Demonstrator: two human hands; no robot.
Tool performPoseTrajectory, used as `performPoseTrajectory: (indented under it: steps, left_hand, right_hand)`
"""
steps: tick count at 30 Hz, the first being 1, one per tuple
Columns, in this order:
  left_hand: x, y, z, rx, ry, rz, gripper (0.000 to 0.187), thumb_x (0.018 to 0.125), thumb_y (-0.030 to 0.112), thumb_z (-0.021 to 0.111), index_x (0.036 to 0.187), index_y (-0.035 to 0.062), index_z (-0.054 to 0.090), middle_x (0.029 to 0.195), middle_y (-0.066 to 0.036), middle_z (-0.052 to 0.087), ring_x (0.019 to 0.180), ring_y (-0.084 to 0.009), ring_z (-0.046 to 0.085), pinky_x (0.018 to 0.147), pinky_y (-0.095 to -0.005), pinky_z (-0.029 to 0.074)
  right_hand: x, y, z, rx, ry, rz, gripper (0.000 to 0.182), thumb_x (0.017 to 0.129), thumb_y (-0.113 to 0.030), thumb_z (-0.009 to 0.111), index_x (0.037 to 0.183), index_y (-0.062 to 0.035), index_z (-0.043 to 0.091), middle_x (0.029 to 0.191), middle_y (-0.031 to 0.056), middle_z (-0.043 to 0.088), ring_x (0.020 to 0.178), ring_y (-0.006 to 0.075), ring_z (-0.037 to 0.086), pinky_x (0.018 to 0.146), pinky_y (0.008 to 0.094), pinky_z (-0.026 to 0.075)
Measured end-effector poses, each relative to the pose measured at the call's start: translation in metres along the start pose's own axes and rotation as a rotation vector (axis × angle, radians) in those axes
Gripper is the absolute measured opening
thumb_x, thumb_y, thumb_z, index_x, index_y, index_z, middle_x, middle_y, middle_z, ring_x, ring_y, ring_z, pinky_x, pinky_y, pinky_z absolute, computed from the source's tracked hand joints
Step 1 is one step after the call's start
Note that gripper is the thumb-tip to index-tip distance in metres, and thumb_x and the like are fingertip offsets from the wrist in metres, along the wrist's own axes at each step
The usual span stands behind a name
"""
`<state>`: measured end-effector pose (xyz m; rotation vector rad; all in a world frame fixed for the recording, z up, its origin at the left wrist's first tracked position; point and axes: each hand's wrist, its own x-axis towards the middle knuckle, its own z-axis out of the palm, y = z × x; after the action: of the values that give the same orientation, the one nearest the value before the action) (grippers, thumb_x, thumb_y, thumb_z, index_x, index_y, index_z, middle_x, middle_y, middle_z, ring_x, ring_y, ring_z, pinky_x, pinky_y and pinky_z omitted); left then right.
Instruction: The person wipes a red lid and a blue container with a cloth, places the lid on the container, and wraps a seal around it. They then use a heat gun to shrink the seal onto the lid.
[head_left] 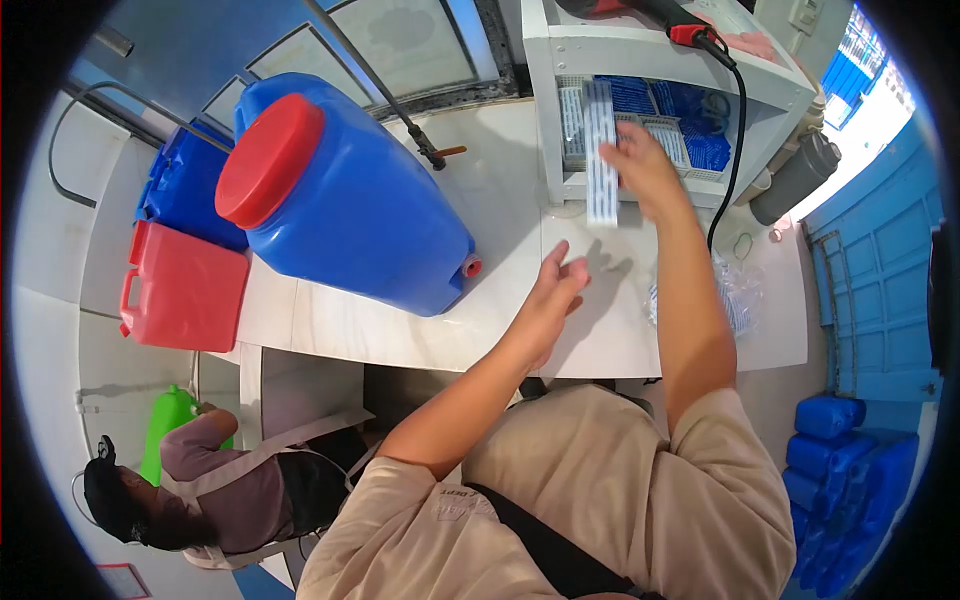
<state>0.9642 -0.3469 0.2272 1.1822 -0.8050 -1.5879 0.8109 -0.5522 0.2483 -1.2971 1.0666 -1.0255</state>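
My right hand point(643, 172) is closed on a long white strip with blue print point(601, 150), perhaps a stack of labels, held in front of the white shelf unit's opening. Blue and white printed packs point(632, 96) lie in baskets inside that opening, partly hidden by the hand and strip. Over the counter, my left hand point(556, 295) is open with fingers apart and nothing in it. Left of it a big blue water jug point(370, 200) with a red cap point(270, 160) lies tilted, its small red-ringed spout facing my left hand.
A heat-gun-like tool point(660, 15) rests on the shelf unit, its black cord hanging down. A clear plastic bag point(735, 295) and a grey tumbler point(797, 178) are at right. Blue and pink jugs point(190, 285) stand left. A co-worker point(230, 480) handles a green jug.
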Motion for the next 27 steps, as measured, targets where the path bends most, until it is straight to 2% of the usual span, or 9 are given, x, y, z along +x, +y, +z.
performPoseTrajectory:
  steps: [2,7,9,10,13,15,21,24,27]
  left_hand:
    - [-0.017,0.000,-0.011,0.023,-0.128,-0.058,0.092,0.103,0.050,0.058,0.166,0.0057,0.008,0.159,-0.020,0.041,0.144,-0.0316,0.045,0.120,-0.0456,0.031]
    - [-0.064,-0.006,-0.044,0.107,-0.083,-0.049,0.086,0.104,0.049,0.056,0.165,0.0041,0.016,0.151,-0.017,0.051,0.139,-0.0300,0.050,0.119,-0.0444,0.034]
    - [-0.082,-0.010,-0.058,0.119,-0.047,-0.047,0.085,0.104,0.049,0.056,0.165,0.0037,0.016,0.151,-0.016,0.051,0.140,-0.0294,0.050,0.118,-0.0445,0.034]
    - [-0.091,-0.014,-0.066,0.099,-0.006,-0.048,0.085,0.104,0.049,0.056,0.164,0.0034,0.017,0.151,-0.015,0.052,0.139,-0.0288,0.051,0.118,-0.0440,0.035]
    - [-0.116,-0.031,-0.086,0.057,0.086,-0.061,0.085,0.103,0.049,0.058,0.164,0.0032,0.019,0.149,-0.013,0.053,0.136,-0.0269,0.052,0.116,-0.0426,0.036]
    - [-0.126,-0.036,-0.095,0.033,0.138,-0.063,0.085,0.102,0.048,0.059,0.164,0.0033,0.021,0.149,-0.012,0.054,0.135,-0.0257,0.053,0.115,-0.0417,0.036]
    - [-0.138,-0.035,-0.094,-0.072,0.211,-0.059,0.083,0.101,0.048,0.060,0.162,0.0040,0.024,0.145,-0.010,0.056,0.131,-0.0218,0.054,0.114,-0.0406,0.037]
    - [-0.133,-0.037,-0.091,-0.088,0.211,-0.047,0.083,0.101,0.049,0.060,0.162,0.0039,0.025,0.145,-0.010,0.056,0.131,-0.0222,0.053,0.114,-0.0410,0.037]
    - [-0.128,-0.035,-0.085,-0.072,0.173,-0.051,0.084,0.101,0.050,0.060,0.163,0.0040,0.024,0.145,-0.011,0.055,0.133,-0.0235,0.053,0.116,-0.0417,0.036]
  right_hand:
    - [0.064,0.010,0.001,-0.126,0.067,-0.010,0.056,0.096,-0.017,0.074,0.145,-0.0010,0.052,0.102,0.0045,0.072,0.084,0.0119,0.067,0.064,0.0294,0.053]
    - [0.150,0.012,0.022,-0.392,0.198,0.071,0.052,0.093,-0.024,0.077,0.135,0.0023,0.062,0.102,0.0107,0.072,0.086,0.0200,0.070,0.065,0.0341,0.057]
    - [0.178,0.022,0.025,-0.627,0.049,0.166,0.048,0.092,-0.030,0.078,0.124,0.0040,0.069,0.108,0.0168,0.075,0.094,0.0299,0.074,0.077,0.0403,0.061]
    - [0.176,0.020,0.030,-1.091,0.075,0.052,0.043,0.092,-0.033,0.075,0.115,0.0036,0.073,0.120,0.0212,0.074,0.108,0.0375,0.073,0.093,0.0439,0.059]
    - [0.177,0.019,0.046,-1.311,-0.110,0.099,0.044,0.092,-0.033,0.073,0.118,0.0029,0.072,0.129,0.0248,0.069,0.120,0.0397,0.068,0.103,0.0440,0.054]
    - [0.174,0.009,0.051,-1.344,-0.138,0.137,0.050,0.096,-0.039,0.070,0.129,-0.0025,0.070,0.136,0.0236,0.065,0.128,0.0374,0.063,0.108,0.0456,0.051]
    - [0.162,-0.005,0.029,-1.336,-0.142,-0.030,0.031,0.093,-0.034,0.075,0.116,-0.0134,0.076,0.125,0.0141,0.073,0.117,0.0341,0.070,0.100,0.0455,0.055]
    - [0.146,0.003,0.030,-1.371,-0.310,-0.035,0.021,0.093,-0.030,0.074,0.107,-0.0150,0.077,0.116,0.0134,0.076,0.112,0.0324,0.071,0.097,0.0436,0.056]
    - [0.152,0.023,0.029,-1.270,-0.247,-0.036,0.015,0.092,-0.026,0.072,0.102,-0.0155,0.077,0.112,0.0132,0.076,0.109,0.0314,0.072,0.095,0.0426,0.056]
